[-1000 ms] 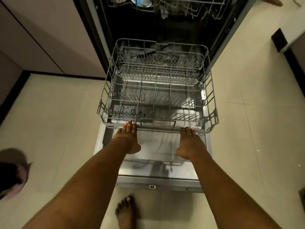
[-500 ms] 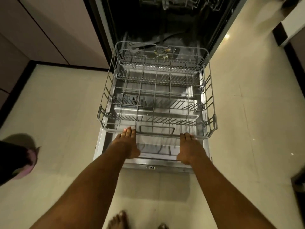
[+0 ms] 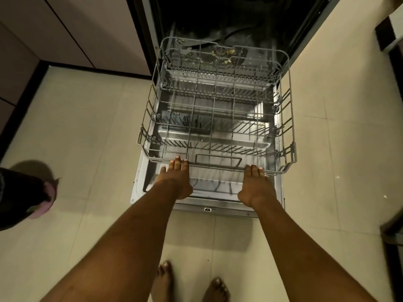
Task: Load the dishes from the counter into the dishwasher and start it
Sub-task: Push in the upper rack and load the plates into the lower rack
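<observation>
Resting on the front rail of the rack (image 3: 291, 118), left grip (image 3: 174, 179) and right grip (image 3: 255, 184) lay flat, fingers straight, clasping nothing. The rack sat drawn out over the door (image 3: 218, 189), likely light, stiff, free-rolling, and best held by that rail.

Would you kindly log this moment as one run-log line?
left hand: fingers on front rim of grey wire lower rack | right hand: same rim | rack: no dishes | steel dishwasher door: open flat
</observation>
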`<state>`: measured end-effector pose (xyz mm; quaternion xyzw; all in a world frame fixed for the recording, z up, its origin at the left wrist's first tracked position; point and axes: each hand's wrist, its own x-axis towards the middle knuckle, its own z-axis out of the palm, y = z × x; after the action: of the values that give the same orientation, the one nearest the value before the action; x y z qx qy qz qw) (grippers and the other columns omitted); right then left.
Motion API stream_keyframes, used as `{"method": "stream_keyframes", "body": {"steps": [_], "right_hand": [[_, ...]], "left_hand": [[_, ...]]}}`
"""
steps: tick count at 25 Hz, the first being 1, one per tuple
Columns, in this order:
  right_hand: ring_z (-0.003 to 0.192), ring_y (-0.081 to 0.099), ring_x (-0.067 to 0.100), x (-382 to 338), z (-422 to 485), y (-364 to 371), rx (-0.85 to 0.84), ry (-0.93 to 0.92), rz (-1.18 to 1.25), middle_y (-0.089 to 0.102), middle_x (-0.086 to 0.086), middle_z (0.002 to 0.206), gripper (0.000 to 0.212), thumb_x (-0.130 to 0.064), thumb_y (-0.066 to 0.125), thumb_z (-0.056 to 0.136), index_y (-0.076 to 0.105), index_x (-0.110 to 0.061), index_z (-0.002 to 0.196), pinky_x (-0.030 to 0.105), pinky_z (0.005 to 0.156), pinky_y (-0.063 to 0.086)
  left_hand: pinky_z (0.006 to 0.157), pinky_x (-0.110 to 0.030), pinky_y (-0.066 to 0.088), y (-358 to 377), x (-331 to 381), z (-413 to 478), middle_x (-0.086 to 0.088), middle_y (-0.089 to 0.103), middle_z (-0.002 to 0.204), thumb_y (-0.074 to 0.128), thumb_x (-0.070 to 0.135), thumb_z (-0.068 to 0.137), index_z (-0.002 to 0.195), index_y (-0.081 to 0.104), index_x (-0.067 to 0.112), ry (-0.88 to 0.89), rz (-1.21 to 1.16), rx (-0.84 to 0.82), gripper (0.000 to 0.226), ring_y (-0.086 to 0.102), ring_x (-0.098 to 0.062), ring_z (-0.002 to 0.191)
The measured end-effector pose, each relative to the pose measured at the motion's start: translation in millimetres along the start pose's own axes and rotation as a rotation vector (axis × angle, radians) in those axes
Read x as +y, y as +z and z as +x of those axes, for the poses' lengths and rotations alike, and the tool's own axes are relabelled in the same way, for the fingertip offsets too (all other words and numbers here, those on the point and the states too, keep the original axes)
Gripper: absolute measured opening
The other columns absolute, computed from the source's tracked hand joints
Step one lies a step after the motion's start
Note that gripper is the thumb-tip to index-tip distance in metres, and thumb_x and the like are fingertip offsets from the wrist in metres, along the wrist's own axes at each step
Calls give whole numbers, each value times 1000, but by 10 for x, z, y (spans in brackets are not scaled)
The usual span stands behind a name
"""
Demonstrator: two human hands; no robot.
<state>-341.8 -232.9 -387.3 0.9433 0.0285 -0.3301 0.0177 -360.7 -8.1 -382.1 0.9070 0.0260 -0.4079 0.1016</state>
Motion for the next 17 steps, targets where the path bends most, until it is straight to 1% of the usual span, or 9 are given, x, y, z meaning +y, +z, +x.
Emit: {"method": "stream_keyframes", "body": {"steps": [4, 6, 8, 11, 13, 17], "right_hand": [[149, -3, 30, -233, -287, -133, 101, 28, 72, -5, 14, 162, 90, -26, 56, 91, -6, -6, 154, 40, 122, 6], [149, -3, 30, -379, -475, -320, 134, 19, 93, -5, 15, 162, 90, -26, 56, 92, -6, -6, 154, 39, 121, 4], [149, -6, 30, -527, -673, -508, 165, 12, 124, -8, 15, 162, 92, -28, 56, 92, -8, -6, 153, 39, 121, 3], [149, -9, 30, -749, -1085, -966, 196, -34, 146, -10, 14, 161, 95, -32, 58, 92, -10, -7, 153, 40, 121, 1], [149, -9, 30, -851, -1207, -1133, 218, -43, 165, -12, 13, 161, 95, -30, 59, 92, -11, -8, 153, 40, 122, 1], [148, -12, 29, -1000, -1834, -1840, 283, -98, 186, -15, 11, 161, 94, -22, 58, 92, -13, -10, 153, 41, 122, 1]], "left_hand": [[121, -49, 1, 68, -126, -357, -16, -24, 160, 51, 25, 96, 156, -13, 13, -46, -16, 64, 88, -12, -33, 150], [120, -49, -1, -64, -212, -608, -15, -25, 160, 49, 23, 96, 156, -12, 14, -78, -26, 85, 86, -14, -33, 150], [120, -50, -3, -223, -256, -864, -14, -25, 160, 46, 22, 97, 156, -13, 14, -104, -24, 147, 84, -14, -33, 150], [120, -51, -4, -650, -289, -1386, -15, -24, 160, 42, 24, 98, 156, -14, 15, -127, -30, 263, 81, -14, -33, 150], [120, -51, -4, -819, -275, -1511, -15, -21, 161, 40, 26, 100, 156, -13, 16, -131, -31, 331, 78, -14, -34, 150], [119, -50, -5, -1416, -141, -2258, -14, -17, 163, 43, 30, 100, 157, -9, 17, -133, -53, 450, 78, -12, -34, 150]]}}
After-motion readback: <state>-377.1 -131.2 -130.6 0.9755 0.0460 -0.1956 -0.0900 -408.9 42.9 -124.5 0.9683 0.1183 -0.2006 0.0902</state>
